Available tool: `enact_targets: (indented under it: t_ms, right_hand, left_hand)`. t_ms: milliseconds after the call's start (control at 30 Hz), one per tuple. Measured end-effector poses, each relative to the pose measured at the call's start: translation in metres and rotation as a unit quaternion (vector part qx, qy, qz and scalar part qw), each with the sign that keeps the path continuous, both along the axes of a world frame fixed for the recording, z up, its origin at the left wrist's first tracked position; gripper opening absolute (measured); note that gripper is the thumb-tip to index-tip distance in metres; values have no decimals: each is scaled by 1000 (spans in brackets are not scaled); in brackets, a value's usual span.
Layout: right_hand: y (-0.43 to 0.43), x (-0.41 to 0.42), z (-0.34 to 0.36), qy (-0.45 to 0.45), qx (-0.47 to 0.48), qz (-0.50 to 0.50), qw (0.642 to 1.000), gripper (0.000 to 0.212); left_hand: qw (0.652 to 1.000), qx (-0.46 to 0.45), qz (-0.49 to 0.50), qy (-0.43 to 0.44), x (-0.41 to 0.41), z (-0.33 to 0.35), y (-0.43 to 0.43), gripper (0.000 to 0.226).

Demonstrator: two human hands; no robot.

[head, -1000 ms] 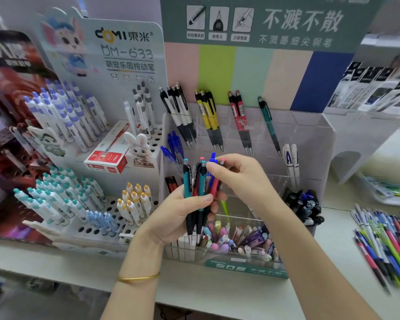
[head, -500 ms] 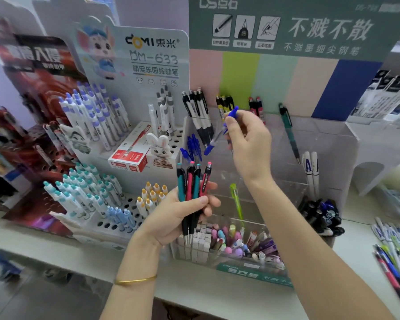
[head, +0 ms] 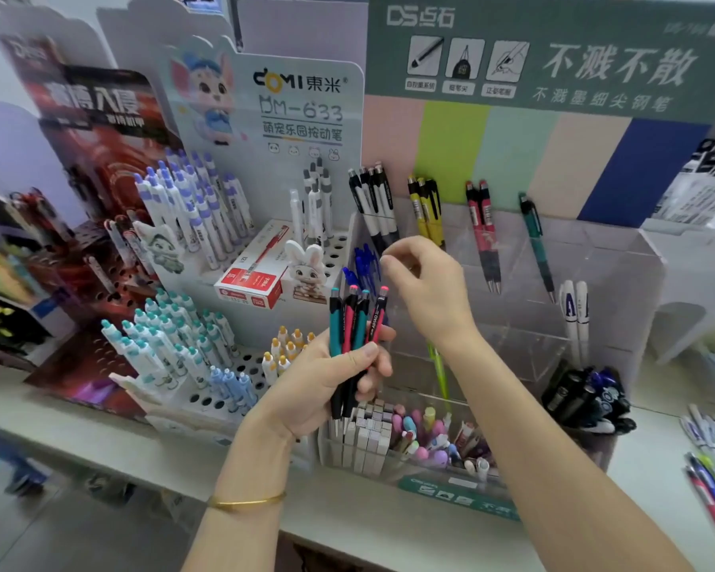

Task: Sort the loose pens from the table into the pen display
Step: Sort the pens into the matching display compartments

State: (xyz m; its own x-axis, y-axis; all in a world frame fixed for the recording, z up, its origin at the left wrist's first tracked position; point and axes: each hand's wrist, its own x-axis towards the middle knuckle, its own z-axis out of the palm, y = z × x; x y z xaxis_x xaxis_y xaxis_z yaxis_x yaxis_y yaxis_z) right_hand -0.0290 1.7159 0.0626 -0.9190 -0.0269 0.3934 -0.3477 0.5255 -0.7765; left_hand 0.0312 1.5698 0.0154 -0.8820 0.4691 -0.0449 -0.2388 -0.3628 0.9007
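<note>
Head view: L hand [head: 318,386] gripped 4 pens [head: 353,324] in a tight bunch w/ thumb across them. Their long axes were near upright, clickers up, tips down, just in front of the clear display [head: 595,258]. R hand [head: 430,291] held nothing, fingers loosely bent, palm down, raised above the bunch beside the blue pens [head: 364,266].

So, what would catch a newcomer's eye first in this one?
The left hand at centre grips a fan of four teal and red pens, tips down. Just above, the right hand hovers, apparently empty, beside the blue pens in the clear pen display, under a green header board.
</note>
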Motion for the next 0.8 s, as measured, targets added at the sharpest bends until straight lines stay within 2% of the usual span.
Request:
enact_targets:
  t_ms: [67, 133, 200, 300, 400, 533, 633, 733, 800]
  right_hand:
    - [8, 12, 13, -74, -51, 58, 994, 23]
    - [14, 21, 21, -164, 17, 135, 977, 27]
    - [19, 25, 20, -195, 41, 166, 966, 20]
    - [27, 25, 18, -177, -49, 139, 973, 15]
    - [39, 23, 24, -109, -146, 66, 981, 12]
    - [53, 23, 33, -84, -241, 74, 964, 13]
    - [56, 25, 34, -85, -220, 70, 969, 8]
    - [66, 26, 35, -71, -209, 38, 975, 8]
    - [75, 28, 38, -81, -184, 15, 979, 8]
  left_hand:
    - [1000, -3, -3, 2, -2, 0, 2, 24]
    - [1000, -9, -11, 4, -4, 2, 5, 27]
    - [1000, -14, -21, 1, -6, 3, 9, 25]
    - [999, -24, -41, 1, -8, 6, 15, 21]
    - [997, -65, -47, 1, -9, 6, 20, 24]
    - [994, -108, 21, 7, -13, 7, 30, 21]
    - [979, -192, 60, 26, -18, 10, 39, 22]
    - [948, -297, 92, 66, -20, 13, 47, 33]
    - [934, -327, 112, 87, -21, 16, 53, 39]
